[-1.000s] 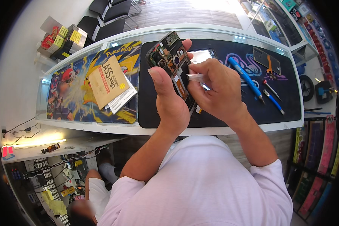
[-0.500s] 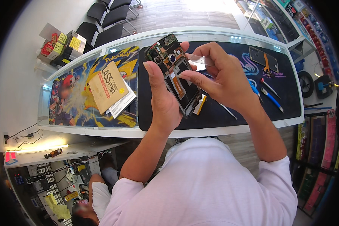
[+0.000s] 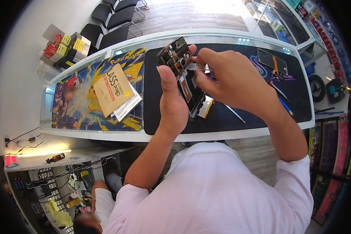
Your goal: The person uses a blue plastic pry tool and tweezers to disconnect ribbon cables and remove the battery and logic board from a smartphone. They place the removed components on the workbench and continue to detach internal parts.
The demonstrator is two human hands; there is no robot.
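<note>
An opened smartphone [image 3: 187, 84], its circuit board and inner frame bare, is held tilted above the black mat. My left hand [image 3: 171, 103] is closed round it, thumb along the near left edge and fingertips showing behind the far side. In my right hand [image 3: 230, 76] a thin clear plastic piece [image 3: 197, 67] is pinched between thumb and fingers, its end against the phone beside the board. Just past the phone's lower end, a silver and yellow battery [image 3: 206, 107] lies on the mat. A thin metal tool [image 3: 234, 113] rests to the right of it.
On the black mat [image 3: 163, 126], a phone back cover [image 3: 273, 61] with an orange flex cable lies far right, near a screwdriver [image 3: 279, 90] and a blue-handled tool [image 3: 286, 106]. A cardboard sleeve [image 3: 114, 91] sits on a colourful playmat [image 3: 76, 111]. Another person [image 3: 103, 202] is at lower left.
My right hand has turned over and brought the clear plastic piece in against the phone. The phone has shifted slightly right and tilted more in my left hand.
</note>
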